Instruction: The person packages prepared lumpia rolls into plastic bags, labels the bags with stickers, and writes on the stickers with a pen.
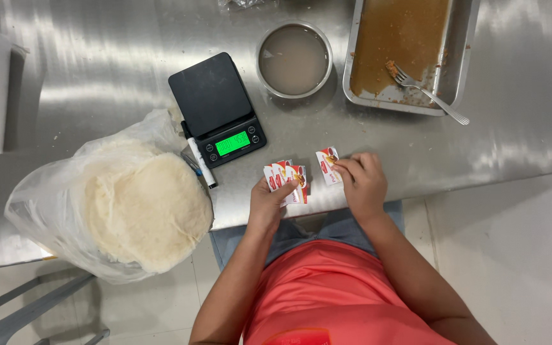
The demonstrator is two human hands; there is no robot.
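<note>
Left hand (266, 206) holds sachets (287, 179) fanned, pointing tableward.

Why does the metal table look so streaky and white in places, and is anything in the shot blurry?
In the head view, overhead light glares off the steel table in pale streaks, strongest at upper left and far right. The scale display glows green and is too small to read. The left hand and right hand, holding small packets, look fairly sharp. The bag of flatbreads is slightly washed out.

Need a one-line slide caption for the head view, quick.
Left hand holds a fan of small sachets, right hand pinches another sachet, beside a digital scale.
</note>
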